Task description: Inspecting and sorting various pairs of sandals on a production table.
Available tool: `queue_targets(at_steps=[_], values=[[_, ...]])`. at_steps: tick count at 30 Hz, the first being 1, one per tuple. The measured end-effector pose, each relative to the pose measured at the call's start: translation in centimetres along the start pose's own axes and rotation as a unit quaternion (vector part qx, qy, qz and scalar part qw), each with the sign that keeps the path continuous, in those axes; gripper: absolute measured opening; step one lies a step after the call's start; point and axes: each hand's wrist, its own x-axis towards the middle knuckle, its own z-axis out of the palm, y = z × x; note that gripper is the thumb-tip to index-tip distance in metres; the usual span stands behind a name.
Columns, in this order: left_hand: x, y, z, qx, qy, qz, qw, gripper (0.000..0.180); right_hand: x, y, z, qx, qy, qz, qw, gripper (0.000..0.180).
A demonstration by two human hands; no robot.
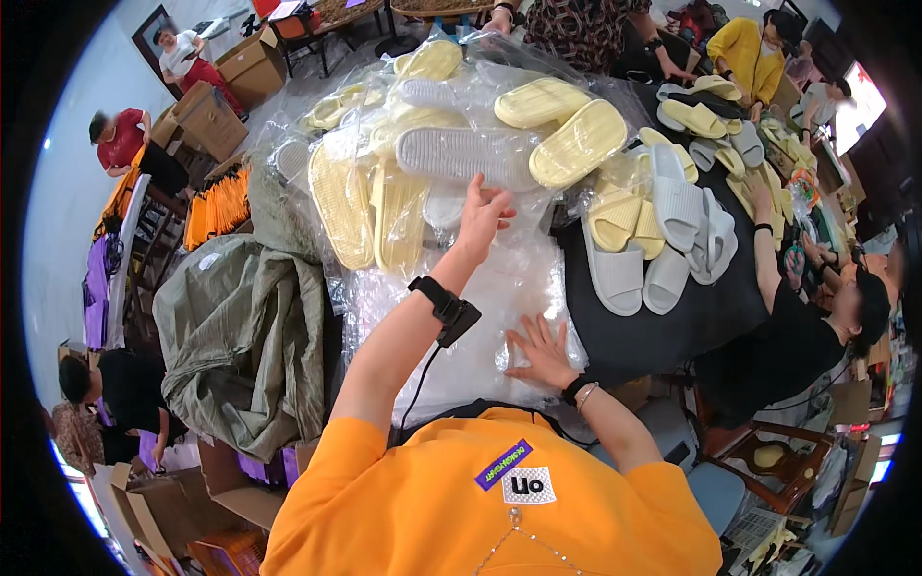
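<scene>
Over at the far pile, the left hand (483, 213) reaches open-fingered for a bagged grey slipper (461, 156) while the right hand (543, 350) lies flat, holding nothing, on the clear bags (480, 317) covering the table (663, 336); pinching the slipper's edge looks like what's needed next.

Bench (663, 331) crowded. Heap of bagged yellow slippers (423, 163) blocks the far centre; left hand (480, 216) reaches up against a grey sole in it. Right hand (543, 350) lies flat on clear plastic bags (499, 288), the only low stretch, near the bench edge. Loose grey slippers (663, 240) crowd the right side. Olive sack (245, 326) fills the left. A co-worker's arm (768, 250) comes in from the right.
</scene>
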Motion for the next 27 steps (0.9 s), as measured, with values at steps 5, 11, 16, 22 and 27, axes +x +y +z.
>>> queue_targets(at_steps=[5, 11, 16, 22, 27], values=[[2.3, -0.6, 0.5, -0.060, -0.020, -0.099, 0.993, 0.036, 0.1, 0.2, 0.5, -0.022, -0.005, -0.007, 1.000, 0.081], [0.2, 2.8, 1.7, 0.034, -0.083, 0.083, 0.992, 0.021, 0.2, 0.1, -0.1, 0.004, -0.029, -0.002, 1.000, 0.080], [-5.1, 7.2, 0.0, 0.104, -0.125, 0.255, 0.953, 0.015, 0.9, 2.0, 1.3, 0.089, 0.036, 0.022, 0.995, 0.072], [-12.5, 9.7, -5.0, 0.160, -0.227, 0.168, 0.946, 0.012, 1.5, 4.2, -1.1, 0.553, 0.312, 0.131, 0.761, 0.058], [-16.5, 11.0, -5.8, 0.150, -0.317, 0.200, 0.915, 0.010, -0.6, 5.9, -3.0, 0.567, 0.365, 0.136, 0.726, 0.047]])
